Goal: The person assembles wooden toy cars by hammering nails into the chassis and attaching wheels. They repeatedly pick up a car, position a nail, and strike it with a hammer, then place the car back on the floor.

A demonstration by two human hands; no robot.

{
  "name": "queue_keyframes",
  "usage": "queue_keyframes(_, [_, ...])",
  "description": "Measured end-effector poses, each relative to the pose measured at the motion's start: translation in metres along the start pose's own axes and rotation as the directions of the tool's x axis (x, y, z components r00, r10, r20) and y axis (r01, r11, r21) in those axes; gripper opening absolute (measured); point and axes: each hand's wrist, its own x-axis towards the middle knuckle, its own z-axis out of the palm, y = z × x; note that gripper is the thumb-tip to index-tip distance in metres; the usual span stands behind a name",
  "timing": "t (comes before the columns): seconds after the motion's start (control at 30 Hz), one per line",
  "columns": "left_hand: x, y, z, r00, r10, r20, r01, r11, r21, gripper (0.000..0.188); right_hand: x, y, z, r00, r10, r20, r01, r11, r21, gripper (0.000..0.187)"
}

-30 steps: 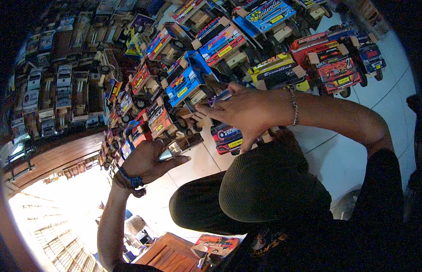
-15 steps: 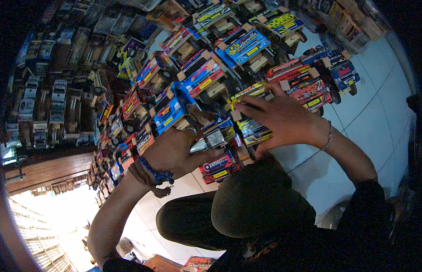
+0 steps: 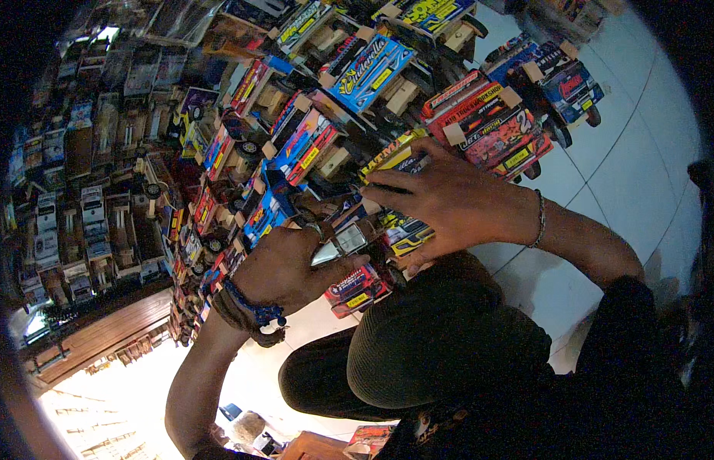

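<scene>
Rows of colourful toy trucks with wooden parts and black wheels stand close together on the floor. My left hand [image 3: 276, 267] is closed around a red-fronted toy truck [image 3: 358, 293], its thumb along the cab beside a silvery windscreen. Over a yellow toy truck [image 3: 408, 238] just to the right lies my right hand [image 3: 468, 201], gripping it with fingers across the top and thumb at the near side. The palms hide much of both trucks. Beyond my right hand sits a red and black toy truck [image 3: 506, 138].
A blue toy truck [image 3: 368, 73] and several others fill the area ahead. More wooden toy vehicles [image 3: 92, 215] stand in the dim left part. White floor tiles [image 3: 614, 184] lie to the right. My dark-clothed knee [image 3: 441, 345] is close below my hands. Bright light enters at lower left.
The view has shifted, so the truck rows appear turned and moved left. Both hands stay on the same two toy trucks, with little change in their grip.
</scene>
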Motion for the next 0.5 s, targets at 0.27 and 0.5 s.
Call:
queue_keyframes(0.27, [0.01, 0.001, -0.002, 0.997, 0.053, -0.048, -0.055, 0.998, -0.03, 0.055, 0.0, 0.002, 0.005, 1.0, 0.014, -0.004, -0.014, 0.998, 0.059, 0.099])
queue_keyframes(0.5, [0.002, 0.0, -0.02, 0.984, -0.096, 0.153, 0.088, 0.995, 0.056, 0.059, 0.002, -0.001, 0.0, 0.999, 0.032, -0.031, -0.029, 0.997, 0.073, 0.099])
